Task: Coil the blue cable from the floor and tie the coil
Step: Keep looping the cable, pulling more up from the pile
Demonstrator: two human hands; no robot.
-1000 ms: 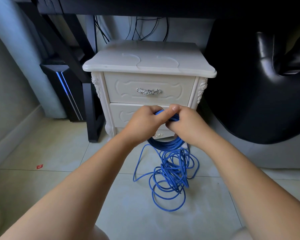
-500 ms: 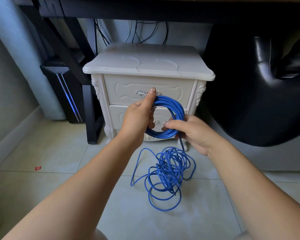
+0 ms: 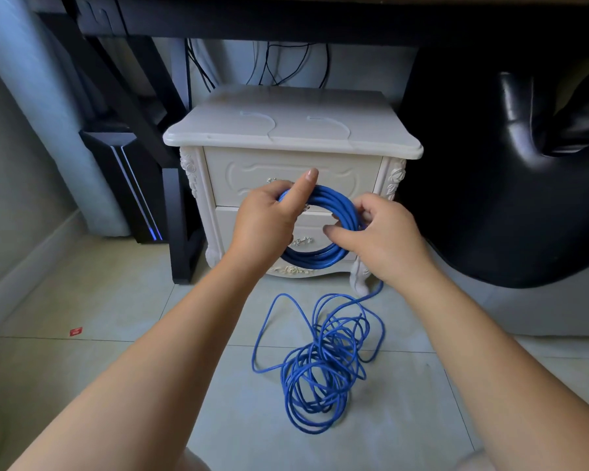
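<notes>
Mid-coil here, nowhere near tying yet. Holding a neat coil (image 3: pixel 323 261) up in front of the nightstand (image 3: pixel 286 130) drawers, well clear of the floor (image 3: pixel 116 317). Gripping one side with the left hand (image 3: pixel 266 222), fingers curled round the bundle and thumb sticking up, probably to stop the stacked loops springing apart. Pinching the opposite side with the right hand (image 3: pixel 378 239), fingers curled over the strands, apparently to lay a fresh loop onto the bundle. Feeding from the rest of the blue cable (image 3: pixel 320 368), dumped in a loose tangle on the floor just in front of the nightstand, via one strand trailing down past the nightstand leg below the right hand. Plenty left down there. Worth pulling slowly with a heap that messy, to avoid dragging a knot up into the coil.
</notes>
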